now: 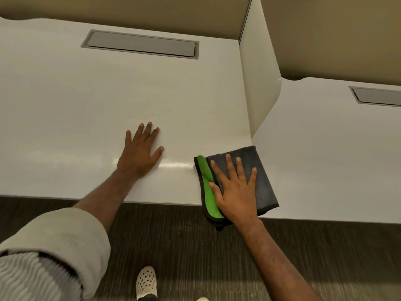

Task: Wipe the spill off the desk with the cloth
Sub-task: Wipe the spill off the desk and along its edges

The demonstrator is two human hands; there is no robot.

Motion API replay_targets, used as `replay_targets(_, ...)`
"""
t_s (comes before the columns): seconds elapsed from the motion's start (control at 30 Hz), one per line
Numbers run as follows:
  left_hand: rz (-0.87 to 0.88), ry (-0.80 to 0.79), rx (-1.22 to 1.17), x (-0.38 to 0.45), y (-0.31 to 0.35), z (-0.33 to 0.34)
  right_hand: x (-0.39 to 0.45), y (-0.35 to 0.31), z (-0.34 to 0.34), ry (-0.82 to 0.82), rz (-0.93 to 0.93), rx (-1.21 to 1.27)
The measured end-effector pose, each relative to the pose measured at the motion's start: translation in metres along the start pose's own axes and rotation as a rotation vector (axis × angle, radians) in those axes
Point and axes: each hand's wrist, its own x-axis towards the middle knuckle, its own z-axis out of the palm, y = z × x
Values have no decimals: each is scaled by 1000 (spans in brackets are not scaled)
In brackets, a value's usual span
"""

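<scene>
- Head view: white desk [86, 105] with grey hatch [141, 44], divider panel [258, 83], dark carpet [184, 246] below.
- Left hand [138, 153] flat, fingers spread on desk.
- Right hand [234, 187] pressed flat, open, on folded grey-green cloth [260, 181] at the front edge.

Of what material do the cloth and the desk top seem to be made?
The cloth looks like soft microfibre: a matte grey, fuzzy face, a green underside, a stitched black edge. The desk top seems to be smooth white laminate with a slight gloss; it shows faint reflections.
</scene>
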Motion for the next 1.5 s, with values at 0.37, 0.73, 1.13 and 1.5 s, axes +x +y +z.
replay_targets(0.37, 0, -1, -19, 1, -3, 3, 34, -22, 5, 1, 12, 6)
replay_targets(0.73, 5, -11, -21, 1, -5, 5, 47, -16, -2, -5, 122, 52)
replay_targets(1.13, 14, -46, 9, -1, -2, -2, -24, 16, -6, 40, 124, 68)
replay_targets(1.5, 6, -42, 38, -1, 2, -4, -98, 60, -15, 530, 697, 1189)
